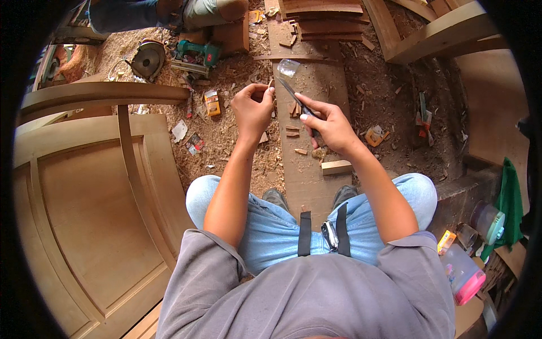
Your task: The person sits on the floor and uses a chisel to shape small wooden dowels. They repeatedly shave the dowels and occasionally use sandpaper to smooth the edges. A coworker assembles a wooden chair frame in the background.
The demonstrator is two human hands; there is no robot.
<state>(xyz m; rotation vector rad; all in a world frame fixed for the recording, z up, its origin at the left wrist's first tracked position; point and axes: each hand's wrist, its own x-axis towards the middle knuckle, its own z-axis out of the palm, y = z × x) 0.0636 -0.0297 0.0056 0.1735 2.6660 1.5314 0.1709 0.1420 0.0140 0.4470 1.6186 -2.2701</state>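
Note:
My left hand point(251, 111) is closed, thumb and forefinger pinching a small thin sliver of wood point(270, 83) upright at their tips. My right hand point(334, 129) is wrapped round a knife point(289, 89) with a dark handle; its narrow blade slants up and left toward the sliver. Tip and sliver look close together, but I cannot tell whether they touch. Both hands are held in front of my knees, over a long board point(314, 198) on the ground. A small clear plastic bag point(288, 68) lies just beyond the blade, and short wood offcuts point(292, 131) lie below it.
A panelled wooden door point(84, 209) stands at the left under a curved rail point(101, 93). A circular saw point(148, 59) and a green power tool point(197, 53) lie far left, near another person's legs point(127, 16). Stacked boards point(324, 25) are ahead; plastic tubs point(460, 271) sit right.

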